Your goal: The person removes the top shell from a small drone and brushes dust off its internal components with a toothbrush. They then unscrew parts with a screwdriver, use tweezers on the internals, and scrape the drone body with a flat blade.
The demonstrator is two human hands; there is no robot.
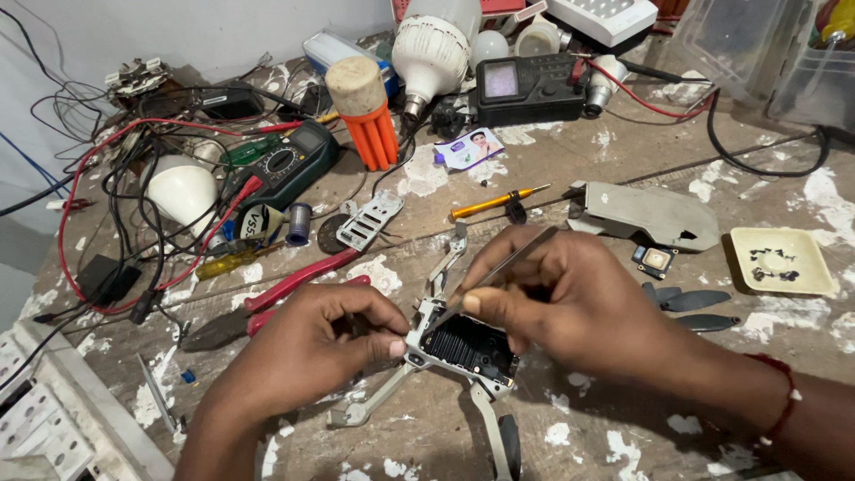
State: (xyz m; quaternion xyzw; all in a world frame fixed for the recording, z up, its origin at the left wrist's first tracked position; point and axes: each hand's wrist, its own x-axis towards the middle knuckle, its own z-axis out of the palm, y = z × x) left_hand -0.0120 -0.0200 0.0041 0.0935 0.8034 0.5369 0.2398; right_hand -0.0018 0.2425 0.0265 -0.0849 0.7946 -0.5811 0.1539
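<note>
- Head view, lower centre: opened grey drone body [463, 343], arms folded out, sits on the paint-flecked workbench [623, 428].
- Left hand [307, 347] pinches the drone's left edge between thumb and fingers, steadying it.
- Right hand [557, 298] grips metal tweezers [508, 263], tips down at the top edge of the open shell.
- Just left of the left hand: red-handled pliers [285, 294].
- Centre: yellow-handled screwdriver [494, 203]; right of it, the grey top cover [646, 214].
- Right edge: cream tray [782, 261] holding small dark screws; dark propeller blades [690, 301] below the cover.
- Upper left: green multimeter [289, 165] amid tangled red and black wires; orange-finned bulb base [365, 111] beside it.
</note>
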